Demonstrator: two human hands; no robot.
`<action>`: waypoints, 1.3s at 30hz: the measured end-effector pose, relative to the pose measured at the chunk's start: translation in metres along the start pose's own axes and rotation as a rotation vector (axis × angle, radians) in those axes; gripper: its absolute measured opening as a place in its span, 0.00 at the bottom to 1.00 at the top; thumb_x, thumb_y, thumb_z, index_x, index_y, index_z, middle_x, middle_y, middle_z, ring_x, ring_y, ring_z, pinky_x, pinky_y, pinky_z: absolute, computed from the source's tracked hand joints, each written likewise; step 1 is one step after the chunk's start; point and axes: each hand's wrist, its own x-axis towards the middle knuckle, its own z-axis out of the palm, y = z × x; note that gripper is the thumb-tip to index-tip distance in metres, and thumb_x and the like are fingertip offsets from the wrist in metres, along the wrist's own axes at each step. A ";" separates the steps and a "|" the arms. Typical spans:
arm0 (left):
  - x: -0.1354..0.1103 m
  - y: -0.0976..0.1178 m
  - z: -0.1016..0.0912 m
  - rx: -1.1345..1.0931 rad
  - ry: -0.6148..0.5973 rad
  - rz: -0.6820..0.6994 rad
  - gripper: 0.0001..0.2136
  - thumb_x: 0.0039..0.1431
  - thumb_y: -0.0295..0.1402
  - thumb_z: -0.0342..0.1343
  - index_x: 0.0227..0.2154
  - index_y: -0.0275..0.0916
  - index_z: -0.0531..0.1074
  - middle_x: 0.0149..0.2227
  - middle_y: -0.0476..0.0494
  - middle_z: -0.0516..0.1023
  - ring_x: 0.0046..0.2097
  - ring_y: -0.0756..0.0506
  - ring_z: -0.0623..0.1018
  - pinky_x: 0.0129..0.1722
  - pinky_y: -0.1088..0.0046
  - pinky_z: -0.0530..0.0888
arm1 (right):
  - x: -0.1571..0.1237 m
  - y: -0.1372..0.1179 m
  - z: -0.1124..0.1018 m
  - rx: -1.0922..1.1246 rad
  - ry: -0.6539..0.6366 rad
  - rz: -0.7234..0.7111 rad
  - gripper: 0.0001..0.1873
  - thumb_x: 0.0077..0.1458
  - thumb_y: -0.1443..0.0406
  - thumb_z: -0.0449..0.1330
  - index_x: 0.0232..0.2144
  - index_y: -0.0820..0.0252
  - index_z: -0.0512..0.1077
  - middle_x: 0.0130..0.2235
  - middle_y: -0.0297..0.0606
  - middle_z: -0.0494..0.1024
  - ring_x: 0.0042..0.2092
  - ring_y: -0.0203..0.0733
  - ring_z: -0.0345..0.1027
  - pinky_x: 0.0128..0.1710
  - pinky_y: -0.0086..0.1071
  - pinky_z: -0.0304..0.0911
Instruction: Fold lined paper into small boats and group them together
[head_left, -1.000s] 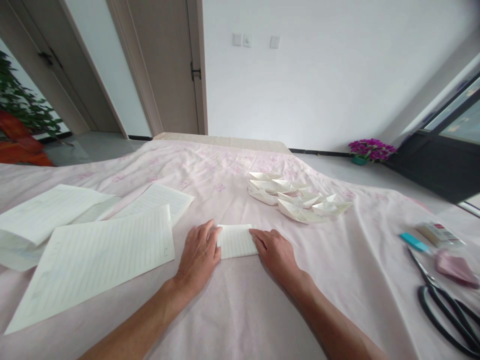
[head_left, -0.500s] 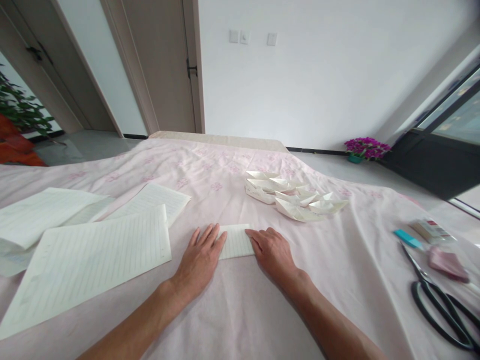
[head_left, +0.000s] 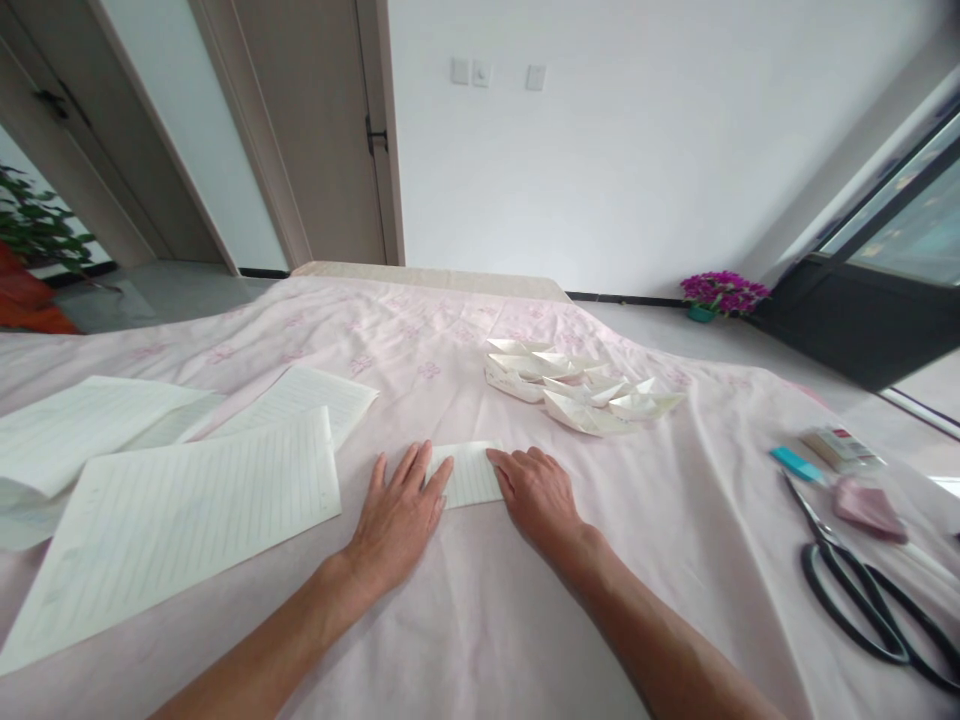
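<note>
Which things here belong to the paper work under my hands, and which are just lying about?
Part of the job:
folded lined paper, touched by left hand and right hand
probably loose lined sheets and paper boats, similar paper

Apparently just lying about:
scissors
blue object
packet
pink item
purple flowers

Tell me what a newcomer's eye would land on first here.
Probably the center, where the left hand and the right hand rest on the two ends of a small folded lined paper. Next, likely the cluster of paper boats beyond the right hand, then the vivid purple flowers farther right, near the foot of the white wall.
</note>
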 end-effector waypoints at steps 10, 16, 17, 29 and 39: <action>0.005 -0.004 -0.002 -0.081 -0.045 0.305 0.25 0.63 0.18 0.40 0.60 0.40 0.62 0.64 0.35 0.64 0.66 0.42 0.62 0.63 0.57 0.62 | 0.003 -0.008 -0.008 -0.048 -0.059 -0.167 0.10 0.65 0.69 0.51 0.44 0.55 0.71 0.42 0.39 0.70 0.42 0.42 0.61 0.38 0.32 0.54; -0.006 -0.007 -0.006 -0.114 -0.039 0.344 0.24 0.66 0.23 0.42 0.62 0.45 0.60 0.65 0.36 0.62 0.66 0.40 0.61 0.62 0.56 0.60 | -0.004 -0.019 -0.015 -0.045 -0.111 -0.073 0.11 0.62 0.71 0.49 0.40 0.56 0.70 0.43 0.40 0.70 0.42 0.44 0.62 0.39 0.34 0.55; -0.008 -0.007 -0.007 -0.111 -0.036 0.343 0.23 0.66 0.26 0.42 0.63 0.46 0.59 0.65 0.36 0.61 0.66 0.40 0.61 0.62 0.55 0.60 | -0.007 -0.024 -0.014 -0.054 -0.088 -0.040 0.11 0.63 0.69 0.48 0.40 0.57 0.70 0.43 0.41 0.70 0.42 0.45 0.62 0.41 0.36 0.55; -0.028 -0.011 -0.008 -0.065 -0.073 0.317 0.23 0.69 0.36 0.42 0.65 0.46 0.55 0.68 0.38 0.56 0.67 0.40 0.58 0.64 0.55 0.57 | -0.030 -0.053 -0.002 0.023 0.025 0.227 0.20 0.64 0.56 0.49 0.55 0.53 0.65 0.52 0.46 0.66 0.50 0.52 0.56 0.49 0.43 0.49; -0.034 -0.020 -0.016 -0.127 -0.084 0.272 0.21 0.70 0.35 0.38 0.63 0.45 0.59 0.66 0.42 0.60 0.66 0.45 0.61 0.64 0.59 0.58 | -0.036 -0.022 -0.006 -0.070 -0.005 0.219 0.18 0.66 0.61 0.46 0.55 0.51 0.65 0.50 0.45 0.66 0.48 0.51 0.56 0.45 0.41 0.48</action>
